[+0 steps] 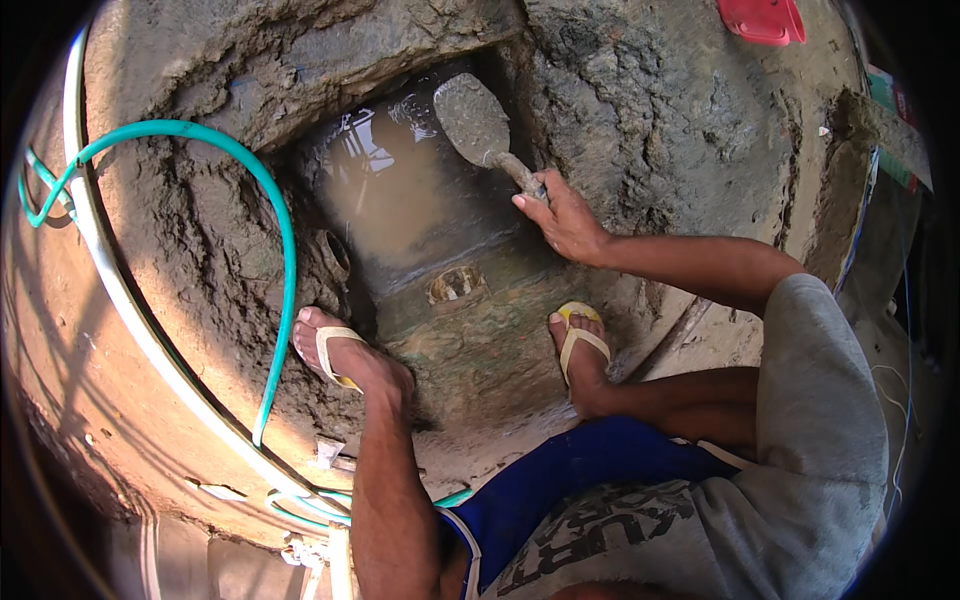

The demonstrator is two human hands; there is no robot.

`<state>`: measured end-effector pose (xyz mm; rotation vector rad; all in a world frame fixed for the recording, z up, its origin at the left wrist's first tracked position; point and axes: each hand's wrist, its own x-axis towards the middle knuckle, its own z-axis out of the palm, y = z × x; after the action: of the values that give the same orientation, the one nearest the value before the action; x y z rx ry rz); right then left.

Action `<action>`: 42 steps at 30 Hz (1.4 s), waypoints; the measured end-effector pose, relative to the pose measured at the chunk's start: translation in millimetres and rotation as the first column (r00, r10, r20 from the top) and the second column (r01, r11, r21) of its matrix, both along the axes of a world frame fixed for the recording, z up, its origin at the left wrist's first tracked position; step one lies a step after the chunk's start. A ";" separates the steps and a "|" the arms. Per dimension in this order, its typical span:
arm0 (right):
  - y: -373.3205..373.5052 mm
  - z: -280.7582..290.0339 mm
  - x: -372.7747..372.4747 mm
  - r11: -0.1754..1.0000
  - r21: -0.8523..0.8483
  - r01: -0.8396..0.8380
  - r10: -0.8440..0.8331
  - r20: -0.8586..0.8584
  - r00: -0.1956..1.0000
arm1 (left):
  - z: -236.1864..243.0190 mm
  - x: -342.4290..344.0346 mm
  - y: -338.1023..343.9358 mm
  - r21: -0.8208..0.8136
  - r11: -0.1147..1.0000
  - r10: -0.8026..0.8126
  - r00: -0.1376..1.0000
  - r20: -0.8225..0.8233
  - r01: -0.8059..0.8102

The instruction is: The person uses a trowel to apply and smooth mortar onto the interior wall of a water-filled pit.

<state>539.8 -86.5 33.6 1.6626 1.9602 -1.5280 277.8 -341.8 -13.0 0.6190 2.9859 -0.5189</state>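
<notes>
My right hand (560,215) is closed around the handle of a mud-caked trowel (470,120), whose blade is over the far right part of a pit of muddy water (385,215). The pit has rough, wet mortar sides (630,130). A small round pipe opening (334,255) shows in its left side, and a patterned recessed piece (455,285) lies near the water's near edge. My left hand is not in view.
My sandalled feet (340,355) straddle the pit's near end. A green hose (280,200) loops along the left, over a long white pipe (150,330). A red plastic object (760,15) sits at top right, and a mud-covered board (890,135) at the right edge.
</notes>
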 end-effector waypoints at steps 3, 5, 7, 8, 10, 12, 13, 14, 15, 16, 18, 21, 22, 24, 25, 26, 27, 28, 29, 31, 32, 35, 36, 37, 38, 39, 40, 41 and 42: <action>18.2 87.8 57.6 0.980 -0.171 0.099 -0.101 -0.003 0.995 | 3.7 3.4 8.6 0.039 0.997 0.060 0.997 0.046 -0.061; 24.7 133.2 102.5 0.908 -0.236 0.347 -0.365 -0.035 0.930 | 3.4 2.4 8.1 0.056 0.996 0.073 0.996 0.059 -0.076; 34.2 158.8 139.9 0.913 -0.076 0.401 -0.407 -0.079 0.910 | 8.7 0.7 5.5 0.065 0.994 0.088 0.994 0.059 -0.092; 41.9 167.9 157.0 0.914 -0.072 0.400 -0.405 -0.078 0.911 | 9.3 3.5 9.1 0.118 0.987 0.100 0.992 0.076 -0.108; 53.0 183.0 180.6 0.595 -0.083 0.799 -0.802 0.006 0.598 | 10.5 4.9 13.3 0.169 0.977 0.113 0.989 0.096 -0.128; 61.5 189.2 192.1 0.388 -0.303 0.870 -0.921 -0.124 0.368 | 10.5 3.8 15.2 0.151 0.963 0.197 0.966 0.169 -0.223; 61.6 190.5 193.0 0.166 -0.528 0.833 -0.980 -0.181 0.080 | 8.1 2.3 11.1 0.144 0.964 0.197 0.966 0.165 -0.221; 62.3 188.9 190.8 0.162 -0.531 0.832 -0.981 -0.175 0.079 | 3.9 0.2 5.3 0.145 0.970 0.172 0.975 0.142 -0.193; 63.7 185.5 185.6 0.180 -0.473 0.863 -0.980 -0.164 0.115 | 1.0 -1.9 -0.4 0.145 0.976 0.148 0.982 0.119 -0.165; 64.9 184.4 181.7 0.201 -0.406 0.892 -0.976 -0.160 0.148 | 0.8 0.9 4.9 0.147 0.976 0.146 0.982 0.122 -0.164; 57.6 178.4 161.3 0.245 -0.345 0.906 -0.969 -0.106 0.222 | 10.4 4.1 13.1 0.221 0.939 0.227 0.959 0.171 -0.262; 43.3 151.5 129.7 0.760 -0.193 0.621 -0.623 0.058 0.780 | 20.1 -0.1 18.3 0.137 0.943 0.269 0.937 0.224 -0.303; 40.3 138.3 118.1 0.863 -0.225 0.453 -0.458 0.035 0.888 | 18.5 -0.1 18.0 0.131 0.944 0.268 0.938 0.221 -0.301; 26.4 92.6 96.4 0.908 -0.301 0.291 -0.298 0.022 0.954 | 11.3 0.9 18.6 0.162 0.945 0.240 0.939 0.246 -0.284; 21.4 72.6 74.7 0.917 -0.333 0.219 -0.206 0.072 0.976 | 11.7 0.8 20.4 0.133 0.945 0.255 0.930 0.266 -0.297; 18.1 51.2 45.9 0.919 -0.371 0.134 -0.101 0.106 0.989 | 10.7 -1.9 16.7 0.131 0.943 0.265 0.929 0.257 -0.305; 11.2 27.0 17.6 0.913 -0.397 0.098 -0.054 0.121 0.991 | 8.4 -4.6 9.5 0.175 0.954 0.211 0.961 0.179 -0.242; 3.1 3.0 -8.1 0.906 -0.419 0.064 -0.004 0.141 0.990 | 7.1 -5.2 4.2 0.215 0.960 0.158 0.982 0.105 -0.178; -8.2 -29.6 -21.4 0.969 -0.246 -0.036 0.071 0.132 0.989 | 8.6 -1.4 10.3 0.236 0.950 0.175 0.976 0.132 -0.202; -29.8 -77.0 -53.2 0.989 -0.086 -0.123 0.135 0.144 0.980 | 18.6 -3.2 16.4 0.205 0.931 0.255 0.940 0.228 -0.302; -32.8 -91.2 -66.6 0.991 -0.088 -0.103 0.117 0.168 0.979 | 19.9 -2.8 22.1 0.178 0.902 0.323 0.888 0.327 -0.394; -35.8 -138.2 -93.7 0.981 -0.033 -0.190 0.192 0.121 0.974 | 24.4 -3.2 29.5 0.139 0.901 0.341 0.867 0.363 -0.412; -36.9 -152.5 -96.3 0.983 -0.030 -0.183 0.185 0.129 0.974 | 16.0 -0.1 23.6 0.139 0.903 0.333 0.867 0.371 -0.407; -42.3 -167.8 -108.8 0.976 -0.038 -0.213 0.216 0.100 0.971 | 4.4 -0.6 5.2 0.195 0.933 0.255 0.939 0.230 -0.301; -44.4 -178.6 -115.9 0.971 -0.045 -0.235 0.238 0.082 0.968 | 1.6 -1.5 1.8 0.231 0.956 0.164 0.982 0.091 -0.181; -44.1 -189.3 -121.8 0.972 -0.046 -0.232 0.235 0.078 0.969 | -1.1 -4.4 -1.1 0.230 0.957 0.161 0.983 0.086 -0.177; -44.4 -198.6 -118.8 0.978 -0.037 -0.206 0.208 0.095 0.973 | 2.7 -2.9 4.7 0.185 0.953 0.214 0.965 0.151 -0.240; -45.1 -206.6 -113.6 0.983 -0.027 -0.180 0.182 0.112 0.977 | 6.2 -1.3 10.4 0.136 0.944 0.267 0.940 0.212 -0.299; -47.0 -212.8 -105.8 0.985 -0.032 -0.169 0.171 0.122 0.978 | 7.6 0.7 13.7 0.130 0.948 0.258 0.941 0.221 -0.291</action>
<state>434.0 -133.6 -179.1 1.4989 1.9578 -1.3465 278.4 -328.1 -5.5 0.2342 2.8682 -0.1836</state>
